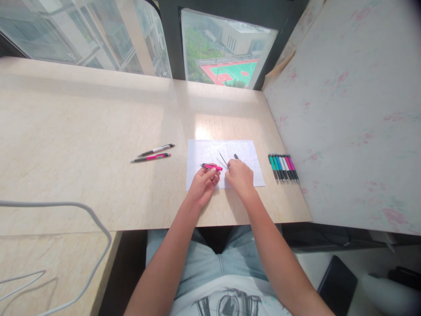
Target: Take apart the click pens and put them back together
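My left hand (204,184) rests on the lower left of a white sheet of paper (243,149) and is closed round a pink pen barrel (211,166), held level and pointing right. My right hand (240,174) lies just right of it on the same sheet, fingers pinched together near two thin dark refills (222,159) and a small black pen part (236,156). What the right fingers grip is too small to make out.
Two assembled pens, one white (156,150) and one pink (150,157), lie on the beige table (82,145) to the left. Several coloured pens (283,167) lie in a row at the right, next to a marbled wall. A white cable (79,210) loops at lower left.
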`<control>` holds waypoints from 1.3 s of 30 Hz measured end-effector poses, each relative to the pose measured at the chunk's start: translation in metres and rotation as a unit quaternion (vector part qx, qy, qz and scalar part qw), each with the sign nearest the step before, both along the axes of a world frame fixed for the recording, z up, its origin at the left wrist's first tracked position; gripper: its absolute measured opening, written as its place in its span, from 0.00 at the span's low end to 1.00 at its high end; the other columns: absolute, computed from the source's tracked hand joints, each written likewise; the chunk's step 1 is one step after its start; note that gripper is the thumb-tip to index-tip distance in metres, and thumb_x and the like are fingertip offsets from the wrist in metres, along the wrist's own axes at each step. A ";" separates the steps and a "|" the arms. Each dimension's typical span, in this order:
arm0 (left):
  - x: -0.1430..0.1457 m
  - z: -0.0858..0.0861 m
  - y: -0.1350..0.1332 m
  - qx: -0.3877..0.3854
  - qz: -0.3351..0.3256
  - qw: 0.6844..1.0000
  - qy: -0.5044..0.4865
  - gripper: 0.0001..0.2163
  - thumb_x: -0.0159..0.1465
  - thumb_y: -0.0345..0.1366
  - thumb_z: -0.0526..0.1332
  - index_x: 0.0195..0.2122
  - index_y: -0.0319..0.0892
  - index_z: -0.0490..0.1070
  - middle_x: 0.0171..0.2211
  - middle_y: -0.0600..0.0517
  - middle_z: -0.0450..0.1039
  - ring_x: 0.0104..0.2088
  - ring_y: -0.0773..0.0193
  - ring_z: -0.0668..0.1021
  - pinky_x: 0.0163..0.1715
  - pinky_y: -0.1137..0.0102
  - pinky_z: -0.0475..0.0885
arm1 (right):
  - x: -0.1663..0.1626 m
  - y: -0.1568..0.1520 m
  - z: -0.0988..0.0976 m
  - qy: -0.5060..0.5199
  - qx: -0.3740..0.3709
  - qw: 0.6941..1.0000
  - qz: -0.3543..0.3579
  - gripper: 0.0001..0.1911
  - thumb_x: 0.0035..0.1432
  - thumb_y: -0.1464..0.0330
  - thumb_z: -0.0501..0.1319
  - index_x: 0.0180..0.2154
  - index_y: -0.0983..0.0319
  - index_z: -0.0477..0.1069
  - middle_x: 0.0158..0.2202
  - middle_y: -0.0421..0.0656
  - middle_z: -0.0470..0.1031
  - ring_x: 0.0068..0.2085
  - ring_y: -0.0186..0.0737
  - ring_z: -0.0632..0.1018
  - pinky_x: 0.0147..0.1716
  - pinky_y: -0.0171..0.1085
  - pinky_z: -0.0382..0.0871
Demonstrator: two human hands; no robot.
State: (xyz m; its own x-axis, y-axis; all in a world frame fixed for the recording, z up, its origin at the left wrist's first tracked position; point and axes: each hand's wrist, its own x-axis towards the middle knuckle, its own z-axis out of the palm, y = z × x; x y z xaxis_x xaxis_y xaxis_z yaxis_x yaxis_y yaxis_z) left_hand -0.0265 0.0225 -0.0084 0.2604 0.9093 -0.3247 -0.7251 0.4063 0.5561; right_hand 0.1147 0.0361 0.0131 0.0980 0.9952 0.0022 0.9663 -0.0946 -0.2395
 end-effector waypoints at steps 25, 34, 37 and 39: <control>-0.001 0.003 0.001 0.000 0.018 1.000 -0.008 0.09 0.56 0.27 0.70 0.37 0.39 0.75 0.36 0.51 0.76 0.32 0.73 0.76 0.34 0.78 0.72 | 0.039 -0.069 0.008 0.479 0.174 0.858 -0.060 0.06 0.58 0.65 0.64 0.35 0.59 0.78 0.36 0.44 0.77 0.38 0.40 0.77 0.36 0.39 0.73; 0.000 -0.003 -0.001 0.026 0.002 0.999 0.019 0.10 0.56 0.28 0.70 0.40 0.39 0.76 0.37 0.50 0.76 0.33 0.73 0.75 0.34 0.79 0.71 | 0.031 -0.060 0.017 0.457 0.165 0.874 -0.008 0.05 0.58 0.65 0.64 0.34 0.58 0.78 0.35 0.43 0.77 0.38 0.40 0.77 0.33 0.37 0.72; -0.001 -0.003 0.000 0.031 0.013 0.999 0.010 0.09 0.57 0.29 0.70 0.40 0.39 0.76 0.37 0.50 0.76 0.33 0.73 0.75 0.34 0.79 0.71 | 0.030 -0.059 0.014 0.525 0.169 0.832 -0.061 0.06 0.56 0.64 0.66 0.34 0.58 0.78 0.35 0.42 0.77 0.38 0.39 0.77 0.35 0.37 0.72; -0.001 -0.003 -0.001 0.030 0.014 0.999 0.008 0.10 0.57 0.29 0.70 0.40 0.39 0.76 0.38 0.49 0.77 0.34 0.73 0.76 0.34 0.79 0.71 | 0.030 -0.059 0.012 0.554 0.175 0.809 -0.092 0.06 0.55 0.63 0.67 0.34 0.59 0.78 0.34 0.41 0.77 0.37 0.39 0.77 0.35 0.37 0.72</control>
State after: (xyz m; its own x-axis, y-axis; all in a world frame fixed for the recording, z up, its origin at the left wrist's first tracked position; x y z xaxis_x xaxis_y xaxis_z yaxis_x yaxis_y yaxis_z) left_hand -0.0277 0.0220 -0.0116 0.2292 0.9341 -0.2735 -0.7272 0.3512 0.5898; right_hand 0.1452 -0.0225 0.0249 0.3800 0.9205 0.0906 0.1185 0.0487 -0.9918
